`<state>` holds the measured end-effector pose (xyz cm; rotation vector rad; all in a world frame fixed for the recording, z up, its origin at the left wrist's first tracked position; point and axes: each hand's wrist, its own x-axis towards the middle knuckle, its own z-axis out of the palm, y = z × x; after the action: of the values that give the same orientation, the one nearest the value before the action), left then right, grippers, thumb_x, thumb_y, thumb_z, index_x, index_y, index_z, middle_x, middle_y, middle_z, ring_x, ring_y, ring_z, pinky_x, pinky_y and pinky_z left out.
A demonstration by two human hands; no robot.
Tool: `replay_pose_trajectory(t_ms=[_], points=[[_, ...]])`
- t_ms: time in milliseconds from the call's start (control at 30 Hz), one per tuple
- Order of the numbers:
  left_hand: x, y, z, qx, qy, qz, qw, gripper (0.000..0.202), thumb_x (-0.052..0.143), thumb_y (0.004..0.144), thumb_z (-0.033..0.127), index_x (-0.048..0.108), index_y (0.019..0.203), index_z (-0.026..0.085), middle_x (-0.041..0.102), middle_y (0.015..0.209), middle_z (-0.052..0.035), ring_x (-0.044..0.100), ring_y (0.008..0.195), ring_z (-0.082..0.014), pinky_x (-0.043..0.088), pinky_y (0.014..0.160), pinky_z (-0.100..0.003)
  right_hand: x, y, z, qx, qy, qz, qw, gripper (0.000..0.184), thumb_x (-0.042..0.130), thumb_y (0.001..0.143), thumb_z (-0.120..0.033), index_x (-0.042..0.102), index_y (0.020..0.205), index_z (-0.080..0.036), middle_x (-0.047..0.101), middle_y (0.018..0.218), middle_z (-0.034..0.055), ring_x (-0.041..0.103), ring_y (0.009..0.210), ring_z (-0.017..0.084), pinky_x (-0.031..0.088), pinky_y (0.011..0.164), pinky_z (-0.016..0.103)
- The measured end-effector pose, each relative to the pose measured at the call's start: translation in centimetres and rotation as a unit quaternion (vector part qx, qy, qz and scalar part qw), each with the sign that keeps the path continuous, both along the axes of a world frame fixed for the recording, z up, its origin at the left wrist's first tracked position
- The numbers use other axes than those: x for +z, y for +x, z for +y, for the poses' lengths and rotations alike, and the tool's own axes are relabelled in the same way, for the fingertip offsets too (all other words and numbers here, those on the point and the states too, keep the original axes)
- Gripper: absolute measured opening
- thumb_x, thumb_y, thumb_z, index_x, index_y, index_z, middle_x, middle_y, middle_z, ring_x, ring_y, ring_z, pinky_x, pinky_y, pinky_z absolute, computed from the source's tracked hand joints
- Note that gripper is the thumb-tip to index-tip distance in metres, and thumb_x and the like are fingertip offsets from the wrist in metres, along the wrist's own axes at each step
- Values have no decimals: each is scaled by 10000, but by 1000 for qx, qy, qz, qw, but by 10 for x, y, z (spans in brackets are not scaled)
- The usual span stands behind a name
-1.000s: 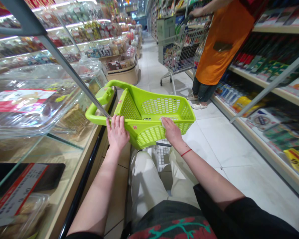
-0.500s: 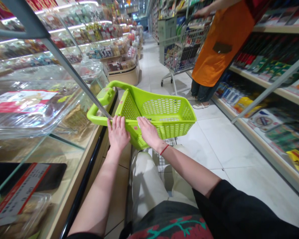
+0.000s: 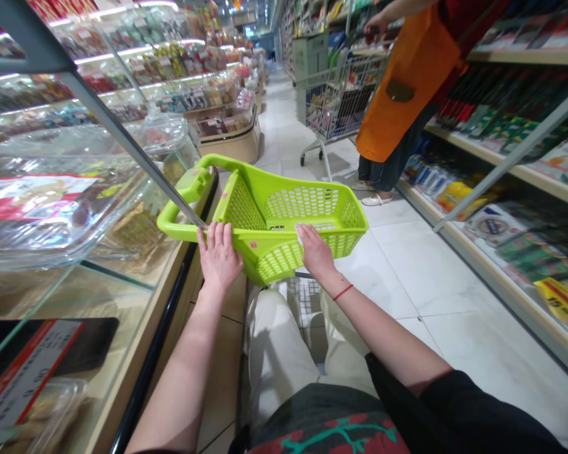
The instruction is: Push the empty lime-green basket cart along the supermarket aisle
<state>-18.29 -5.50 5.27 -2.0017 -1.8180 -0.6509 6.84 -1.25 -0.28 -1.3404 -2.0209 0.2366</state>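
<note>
A bright green plastic shopping cart basket [image 3: 307, 211] with perforated walls stands crosswise before me. My left hand [image 3: 220, 255] is closed over its near rim, close to the handle end, fingers hooked across the edge. Farther right on that same rim, my right hand [image 3: 317, 252] presses a small white cloth [image 3: 300, 232] against the green plastic. Most of the cloth is hidden under the fingers. A grey metal bar [image 3: 132, 148] of the cart's frame slants down to the rim beside my left hand.
A glass food case [image 3: 137, 290] with packed trays runs along my left. Ahead, a person in an orange apron [image 3: 397, 101] holds a wire shopping cart [image 3: 329, 101]. Shelves of goods [image 3: 511, 151] line the right side. White floor tiles [image 3: 402, 265] lie between.
My right hand has slid right along the near rim with the white cloth. My left hand keeps its hold on the rim. The view has shifted slightly.
</note>
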Motion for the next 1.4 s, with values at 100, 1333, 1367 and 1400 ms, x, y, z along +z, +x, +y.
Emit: replay_pose_trajectory(t_ms=[100, 1333, 1367, 1400], points=[[-1, -1, 0, 0, 0, 3, 1000, 768, 537, 785, 168, 394, 1535, 90, 452, 1579, -196, 259, 1563, -341, 22, 1303, -594, 12, -29, -2, 30, -9, -7, 999, 706, 369, 823, 89, 496, 1501, -60, 523, 1547, 176, 418, 1499, 236, 361, 1259, 421], [-20, 71, 2, -75, -91, 70, 990, 854, 493, 797, 137, 256, 1615, 77, 269, 1688, -139, 178, 1595, -273, 44, 1316, -494, 10, -29, -1, 101, 8, -10, 995, 736, 351, 860, 52, 406, 1570, -134, 440, 1615, 130, 341, 1539, 209, 336, 1272, 442], [-22, 75, 3, -84, -101, 74, 989, 850, 497, 797, 134, 263, 1612, 73, 275, 1686, -141, 183, 1594, -272, 54, 1317, -487, 6, -20, 0, 93, 10, -8, 996, 732, 351, 863, 48, 406, 1570, -136, 443, 1613, 129, 348, 1536, 211, 338, 1270, 451], [-23, 78, 3, -90, -109, 76, 987, 849, 502, 795, 131, 269, 1609, 71, 279, 1684, -143, 189, 1593, -273, 62, 1317, -486, 2, -11, 2, 83, 13, -8, 996, 735, 352, 862, 49, 408, 1570, -140, 451, 1609, 125, 355, 1533, 211, 341, 1269, 458]])
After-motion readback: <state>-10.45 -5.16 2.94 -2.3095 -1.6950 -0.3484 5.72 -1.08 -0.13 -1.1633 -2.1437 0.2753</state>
